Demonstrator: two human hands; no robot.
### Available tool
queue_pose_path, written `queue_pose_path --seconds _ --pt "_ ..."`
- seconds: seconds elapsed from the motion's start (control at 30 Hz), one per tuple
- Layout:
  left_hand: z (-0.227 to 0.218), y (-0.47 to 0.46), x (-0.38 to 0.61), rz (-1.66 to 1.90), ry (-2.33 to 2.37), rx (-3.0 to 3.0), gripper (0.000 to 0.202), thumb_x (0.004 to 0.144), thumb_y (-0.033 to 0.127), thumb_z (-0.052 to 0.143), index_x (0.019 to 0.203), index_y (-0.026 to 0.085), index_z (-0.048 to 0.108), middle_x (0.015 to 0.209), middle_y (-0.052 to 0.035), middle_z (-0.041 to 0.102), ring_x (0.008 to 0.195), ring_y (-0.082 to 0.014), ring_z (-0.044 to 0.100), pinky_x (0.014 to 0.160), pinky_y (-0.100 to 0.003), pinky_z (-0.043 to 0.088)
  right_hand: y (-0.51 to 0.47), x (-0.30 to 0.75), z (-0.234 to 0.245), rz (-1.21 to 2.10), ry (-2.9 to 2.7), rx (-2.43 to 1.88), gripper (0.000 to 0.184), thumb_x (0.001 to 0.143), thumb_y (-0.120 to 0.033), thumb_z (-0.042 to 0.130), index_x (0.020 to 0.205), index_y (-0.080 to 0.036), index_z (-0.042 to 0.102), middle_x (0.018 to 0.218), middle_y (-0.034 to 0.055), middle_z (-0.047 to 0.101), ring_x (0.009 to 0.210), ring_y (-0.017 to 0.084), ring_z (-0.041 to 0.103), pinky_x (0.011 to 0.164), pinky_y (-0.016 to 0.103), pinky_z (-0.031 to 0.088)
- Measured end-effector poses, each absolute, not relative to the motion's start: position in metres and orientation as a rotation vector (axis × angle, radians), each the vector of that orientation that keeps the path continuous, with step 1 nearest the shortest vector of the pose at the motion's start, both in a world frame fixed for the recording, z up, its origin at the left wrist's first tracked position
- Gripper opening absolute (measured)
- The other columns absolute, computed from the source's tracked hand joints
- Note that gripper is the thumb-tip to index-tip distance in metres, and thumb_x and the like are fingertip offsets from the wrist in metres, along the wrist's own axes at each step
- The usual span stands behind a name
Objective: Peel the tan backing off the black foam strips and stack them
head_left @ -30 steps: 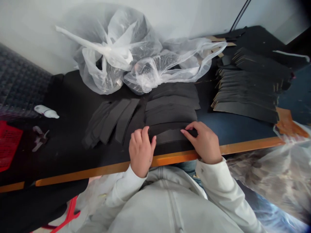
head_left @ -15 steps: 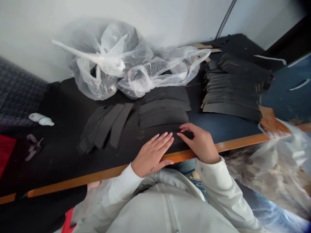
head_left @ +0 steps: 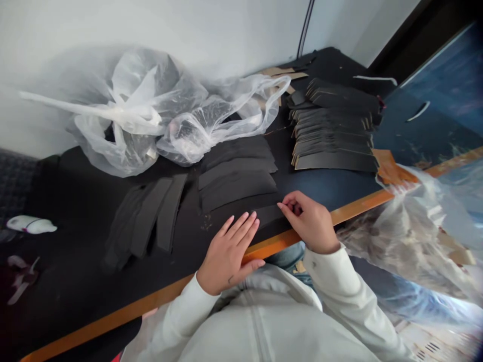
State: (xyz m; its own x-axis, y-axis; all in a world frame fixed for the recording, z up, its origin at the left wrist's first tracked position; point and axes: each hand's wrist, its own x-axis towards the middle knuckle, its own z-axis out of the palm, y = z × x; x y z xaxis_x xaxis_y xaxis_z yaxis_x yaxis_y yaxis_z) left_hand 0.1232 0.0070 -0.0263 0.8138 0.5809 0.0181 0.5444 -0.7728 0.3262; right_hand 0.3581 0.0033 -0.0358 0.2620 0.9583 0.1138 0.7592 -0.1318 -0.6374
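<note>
My left hand (head_left: 229, 251) lies flat with fingers stretched out on a black strip (head_left: 268, 215) at the table's near edge. My right hand (head_left: 309, 221) is curled, its fingertips pinching the right end of that same strip. Just beyond lies a stack of curved black strips (head_left: 237, 173). A fan of narrower black strips (head_left: 151, 216) lies to the left of my hands.
Two crumpled clear plastic bags (head_left: 158, 115) sit at the back by the wall. A tall pile of black card pieces (head_left: 334, 128) stands at the right. The table's orange edge (head_left: 151, 301) runs diagonally. A white bottle (head_left: 30, 224) lies far left. Plastic sheeting (head_left: 415, 236) hangs right.
My left hand opened from a curled grip to flat fingers on the strip. The view swung right and tilted, so the table slants. My right hand stayed pinched at the strip's end.
</note>
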Motion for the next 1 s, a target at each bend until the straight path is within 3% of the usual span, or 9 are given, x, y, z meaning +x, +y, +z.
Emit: queue_pose_path --seconds 0.37,0.53,0.67,0.83,0.93,1.0 --pt "-0.024 0.008 0.125 0.124 0.891 2.678 0.071 0.097 0.059 0.043 0.154 0.019 0.031 0.163 -0.0067 0.027 0.149 -0.0256 0.028 0.122 -0.046 0.02 0.001 0.359 -0.042 0.316 -1.691 -1.873 0.016 0.092 -0.033 0.055 0.08 -0.022 0.058 0.069 0.0014 0.057 0.065 0.018 0.053 0.064 0.03 0.042" --pt "-0.025 0.008 0.124 0.108 0.87 2.764 0.073 0.097 0.06 0.04 0.155 0.017 0.029 0.163 -0.0081 0.027 0.149 -0.0261 0.028 0.121 -0.046 0.023 -0.011 0.363 -0.036 -0.16 -1.539 -2.021 0.021 0.094 -0.022 0.046 0.105 -0.017 0.063 0.107 0.0164 0.059 0.099 0.03 0.057 0.087 0.046 0.047" --pt "-0.026 0.006 0.124 0.127 0.859 2.838 0.075 0.098 0.061 0.037 0.155 0.013 0.027 0.162 -0.0108 0.027 0.15 -0.0253 0.028 0.12 -0.042 0.027 -0.026 0.351 -0.029 -0.226 -1.652 -1.772 0.035 0.096 -0.015 0.039 0.127 -0.018 0.056 0.126 0.015 0.06 0.123 0.027 0.054 0.104 0.047 0.044" --pt "-0.036 -0.011 0.114 0.156 0.892 2.907 0.064 0.102 0.051 0.037 0.154 0.014 0.029 0.163 -0.009 0.026 0.15 -0.022 0.026 0.121 -0.037 0.027 -0.051 0.317 -0.046 -0.126 -2.251 -1.604 0.052 0.1 -0.039 0.043 0.148 -0.019 0.041 0.154 0.0128 0.044 0.143 0.03 0.037 0.113 0.049 0.035" --pt "-0.045 -0.03 0.101 0.135 0.889 2.956 0.064 0.101 0.049 0.04 0.153 0.013 0.03 0.163 -0.0109 0.026 0.151 -0.0236 0.024 0.121 -0.039 0.028 -0.062 0.312 -0.057 -0.167 -2.365 -1.518 0.063 0.098 -0.052 0.042 0.151 -0.018 0.037 0.157 0.0139 0.039 0.143 0.03 0.038 0.112 0.049 0.035" --pt "-0.047 -0.041 0.092 0.126 0.909 2.983 0.058 0.103 0.039 0.04 0.153 0.013 0.03 0.163 -0.0109 0.026 0.151 -0.0237 0.023 0.121 -0.039 0.029 -0.063 0.318 -0.059 -0.173 -2.412 -1.417 0.063 0.098 -0.055 0.041 0.15 -0.02 0.039 0.155 0.0119 0.043 0.14 0.028 0.043 0.113 0.047 0.034"
